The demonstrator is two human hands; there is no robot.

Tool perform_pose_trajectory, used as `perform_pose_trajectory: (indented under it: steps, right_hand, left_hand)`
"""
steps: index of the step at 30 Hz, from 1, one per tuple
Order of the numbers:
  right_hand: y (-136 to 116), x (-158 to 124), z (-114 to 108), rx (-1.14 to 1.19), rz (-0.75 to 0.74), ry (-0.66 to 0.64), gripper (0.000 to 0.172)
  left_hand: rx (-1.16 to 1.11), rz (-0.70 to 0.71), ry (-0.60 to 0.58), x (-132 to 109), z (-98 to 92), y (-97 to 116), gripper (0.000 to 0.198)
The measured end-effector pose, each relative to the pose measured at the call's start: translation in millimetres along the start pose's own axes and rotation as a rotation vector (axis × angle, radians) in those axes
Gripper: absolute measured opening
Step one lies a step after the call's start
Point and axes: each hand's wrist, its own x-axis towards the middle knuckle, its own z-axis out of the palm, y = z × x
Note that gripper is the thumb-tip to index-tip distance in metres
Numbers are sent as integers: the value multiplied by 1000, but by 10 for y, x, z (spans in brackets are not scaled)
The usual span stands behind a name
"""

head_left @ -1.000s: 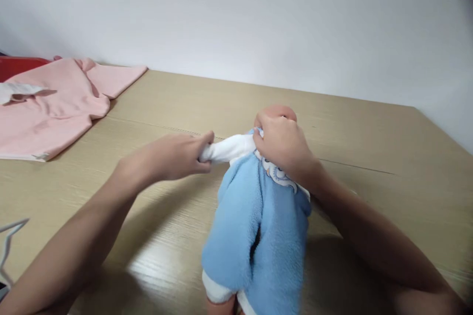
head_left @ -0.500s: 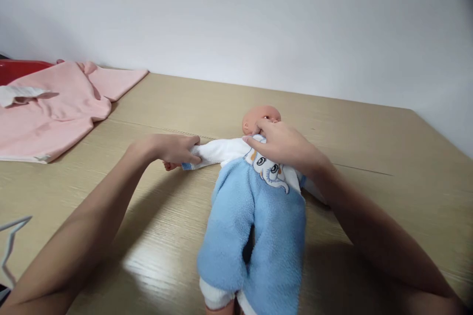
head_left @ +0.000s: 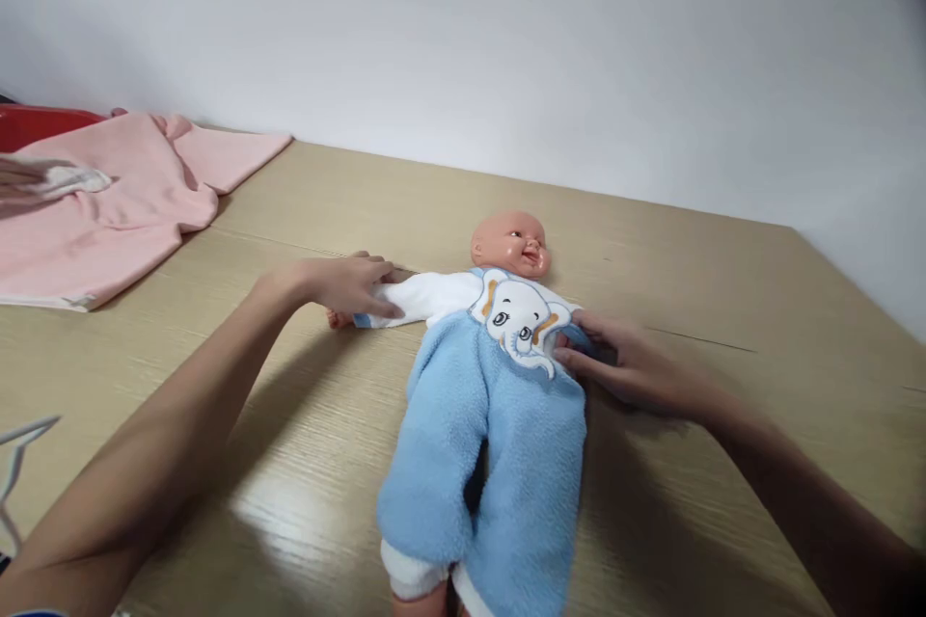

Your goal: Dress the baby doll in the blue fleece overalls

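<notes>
On the tabletop (head_left: 723, 289), the doll (head_left: 455, 357) lies face up between both hands, head toward the far edge, long axis running away. Pink cloth (head_left: 145, 217) spreads toward the far left corner, well apart. The left hand's (head_left: 337, 287) fingers straddle the outstretched sleeve (head_left: 420, 297); the right hand's (head_left: 637, 366), parted, meet the chest's side. I cannot tell if either grips. Another person's hand (head_left: 15, 181) is at a white cloth (head_left: 72, 181).

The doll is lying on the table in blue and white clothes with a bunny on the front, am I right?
Nearly! The animal on the front isn't a bunny: it's an elephant, with a curling trunk, as the head view shows. The doll is indeed lying on the table in blue and white clothes.
</notes>
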Motion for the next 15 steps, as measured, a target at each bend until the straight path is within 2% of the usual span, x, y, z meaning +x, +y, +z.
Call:
perform_pose_trajectory:
  steps: [2, 4, 6, 8, 12, 15]
  right_hand:
    - [141, -205, 220, -47, -20, 158, 35]
    - [265, -342, 437, -159, -112, 358, 19]
    - [371, -413, 605, -302, -214, 506, 2]
    - [452, -432, 703, -406, -269, 573, 9]
    - [512, -396, 752, -466, -275, 577, 14]
    - [490, -374, 756, -468, -271, 570, 17]
  left_hand:
    - [-81, 109, 92, 42, 36, -2, 80]
    - [-208, 230, 200, 127, 102, 43, 72]
    - [-281, 308, 287, 247, 177, 131, 69]
    - [-279, 295, 262, 385, 221, 233, 72]
    - [-184, 145, 106, 652, 162, 345, 78]
    - [-266, 177, 66, 816, 93, 319, 69]
